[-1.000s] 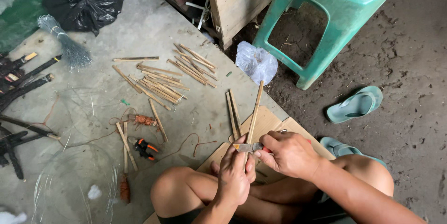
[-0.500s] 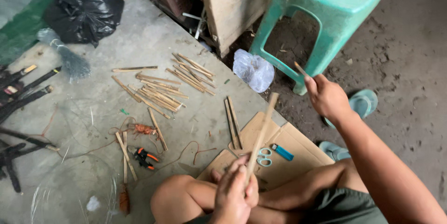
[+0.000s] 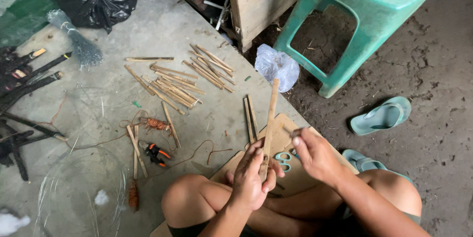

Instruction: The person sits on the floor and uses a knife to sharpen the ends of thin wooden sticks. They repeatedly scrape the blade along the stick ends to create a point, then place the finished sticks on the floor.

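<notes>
left hand [image 3: 252,178]: closed around the lower end of a long bamboo strip [image 3: 269,123], fingers wrapped on it; the strip stands tilted, its upper end pointing away from the person toward a crumpled plastic bag [image 3: 279,65]

right hand [image 3: 315,154]: just beside the strip on its right, thumb and fingers pinched narrow near its middle; whether anything sits between the fingertips cannot be told

both hands sit above a sheet of cardboard [image 3: 286,136] on the concrete floor [image 3: 108,104], over the person's crossed legs. teal-handled scissors [image 3: 284,159] lie on the cardboard between the hands

two short strips [image 3: 250,118] lie just left of the held strip. a scatter of cut bamboo sticks [image 3: 177,82] lies further left; orange-handled pliers [image 3: 156,152] and a coil of copper wire [image 3: 156,124] lie near the left knee

a teal plastic stool [image 3: 364,25] and a teal sandal [image 3: 382,115] stand to the right on the dirt
</notes>
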